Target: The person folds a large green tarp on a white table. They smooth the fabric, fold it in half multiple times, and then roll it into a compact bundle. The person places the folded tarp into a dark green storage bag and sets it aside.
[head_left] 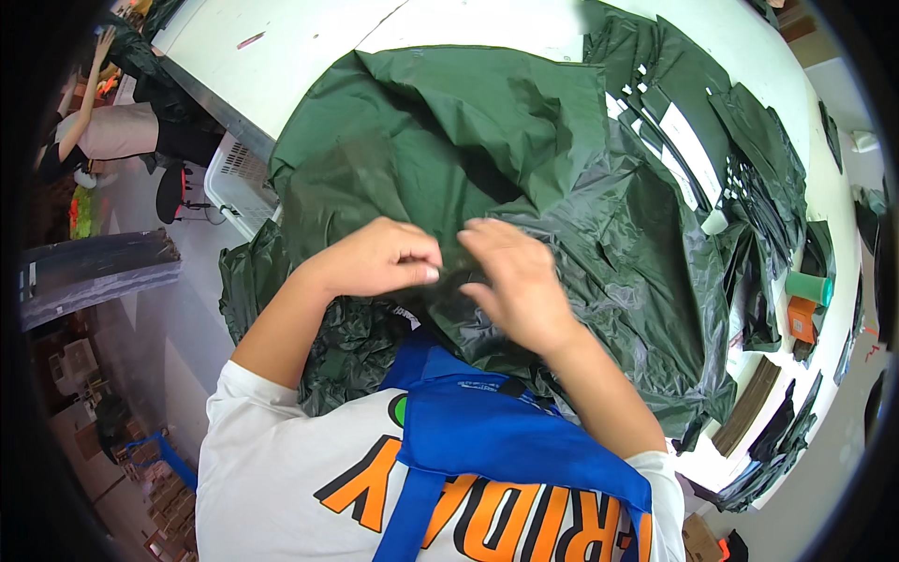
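Currently I see green fabric (510, 103) spread on white tbl (290, 66).
L hand (379, 258) over it, fingers curled, can't tell grip; R hand (523, 283) alongside, blurry, thumb & fingers apart, nothing held afaict.

Coated fabric sheet (421, 178): plain dark green, pale grey sheen along its creases.
Work table (309, 66), beyond the sheet: white.
Slotted plastic basket (245, 183), left of the sheet: off-white.
Stool seat (170, 192), farther left of the sheet: black.
Layered fabric pieces (688, 70), right of the sheet: blackish green, dotted with white tags.
Paper strips (693, 145), right of the sheet: white.
Cylinder (809, 288), far right of the sheet: green.
Small block (802, 318), far right of the sheet: orange.
Apron (506, 436), below the sheet: royal blue.
T-shirt (272, 459), below the sheet: white, orange lettering edged black.
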Demonstrator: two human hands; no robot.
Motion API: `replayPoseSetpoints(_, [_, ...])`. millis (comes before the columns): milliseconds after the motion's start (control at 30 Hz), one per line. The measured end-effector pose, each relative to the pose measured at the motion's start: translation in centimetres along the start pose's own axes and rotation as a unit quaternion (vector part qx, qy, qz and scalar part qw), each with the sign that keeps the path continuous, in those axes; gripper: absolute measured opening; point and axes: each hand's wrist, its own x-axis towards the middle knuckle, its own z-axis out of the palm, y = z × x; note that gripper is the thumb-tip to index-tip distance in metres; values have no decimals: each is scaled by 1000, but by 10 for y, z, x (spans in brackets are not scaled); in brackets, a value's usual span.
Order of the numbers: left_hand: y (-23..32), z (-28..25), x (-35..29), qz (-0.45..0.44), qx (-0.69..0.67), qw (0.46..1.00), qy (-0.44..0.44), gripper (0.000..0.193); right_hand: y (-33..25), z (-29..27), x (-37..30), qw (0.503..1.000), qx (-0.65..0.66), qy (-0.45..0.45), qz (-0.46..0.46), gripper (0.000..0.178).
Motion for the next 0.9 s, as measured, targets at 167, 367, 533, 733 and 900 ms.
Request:
replayPoseSetpoints(167, [-32,7,16,-160,-367,917,5,45,-1,21,-15,994,-4,-58,-89,19])
replayPoseSetpoints(367, [-16,44,83,-141,-635,759,19,52,-15,19,-29,995,20,-76,-64,7])
replayPoseSetpoints(533, [-6,31,68,-35,-686,711,153,57,-13,7,-40,997,48,0,-57,12])
replayPoseSetpoints(733, [-28,39,47,-160,-36,878,450,53,-9,18,-49,996,4,-60,-72,6])
replayPoseSetpoints(900, [57,70,70,-165,261,931,196,59,-13,34,-47,994,-38,1,-102,5])
